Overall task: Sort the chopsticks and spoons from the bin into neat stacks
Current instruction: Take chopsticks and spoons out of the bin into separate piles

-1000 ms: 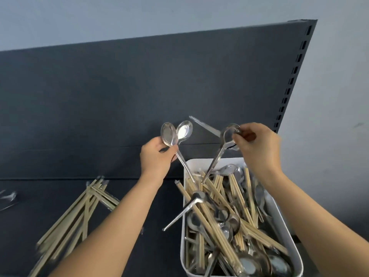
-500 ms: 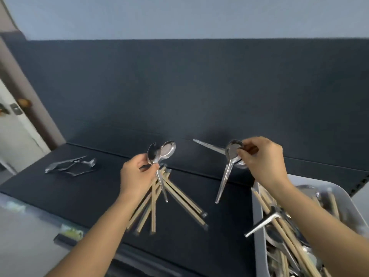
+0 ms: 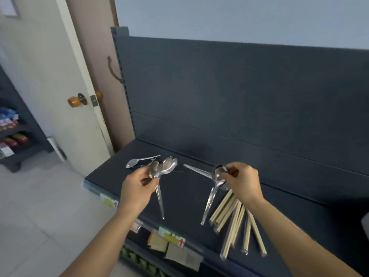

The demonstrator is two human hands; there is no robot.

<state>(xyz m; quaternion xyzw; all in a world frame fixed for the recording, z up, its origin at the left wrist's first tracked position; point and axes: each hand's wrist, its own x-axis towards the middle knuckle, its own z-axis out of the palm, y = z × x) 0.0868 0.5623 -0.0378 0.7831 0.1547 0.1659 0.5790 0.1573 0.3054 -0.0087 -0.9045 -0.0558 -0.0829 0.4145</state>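
Dark shelf [image 3: 183,206]: my left grip [image 3: 137,188] and right grip [image 3: 242,181], clutching spoons [image 3: 155,169], have swung from bin to pile [image 3: 132,162] just beyond.

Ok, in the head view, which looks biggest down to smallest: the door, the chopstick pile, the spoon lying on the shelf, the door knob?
1. door
2. chopstick pile
3. spoon lying on the shelf and door knob: unsure; the spoon looks longer but thinner, and the knob is farther away.

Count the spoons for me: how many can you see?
5 at least: two spoons in the left hand, two in the right hand, one lying on the shelf behind. More may be hidden behind the hands.
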